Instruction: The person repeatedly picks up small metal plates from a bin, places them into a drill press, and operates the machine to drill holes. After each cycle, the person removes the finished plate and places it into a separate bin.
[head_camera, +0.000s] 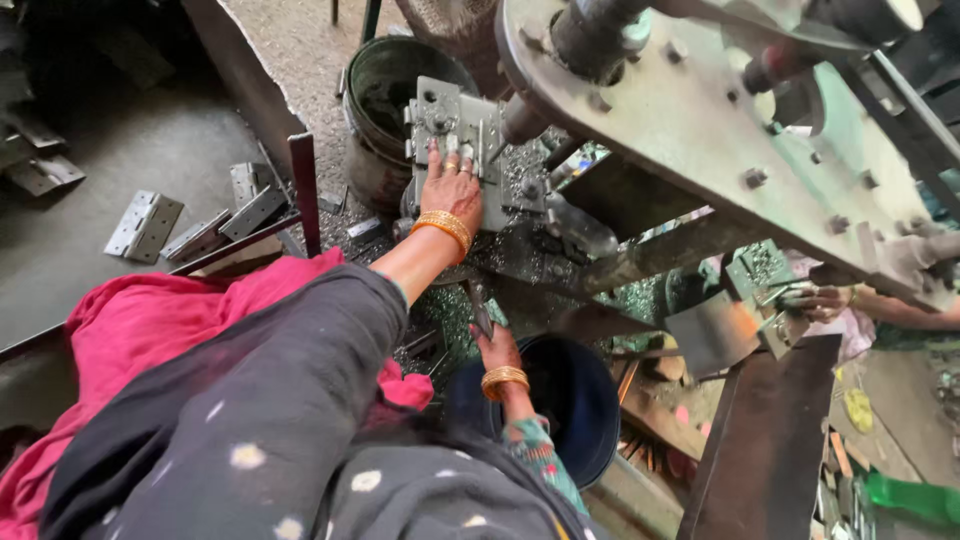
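My left hand (452, 188), with orange bangles at the wrist, lies flat with fingers spread on a grey metal hinge plate (432, 115) seated on the bed of a press machine (700, 120). Its fingertips hold the plate down just under the machine's round ram (520, 122). My right hand (497, 350), also wearing bangles, is lower down, over a dark blue tub (585, 400). It grips a thin dark metal piece (480, 308) that points up toward the press bed. Metal shavings cover the bed around both hands.
A dirty green bucket (375, 90) stands behind the plate. Several finished hinges (145, 225) lie on the floor at left beside an angled steel bar (305, 190). Another person's hand (815, 300) works at a second jig on the right. A dark steel slab (765, 450) leans at lower right.
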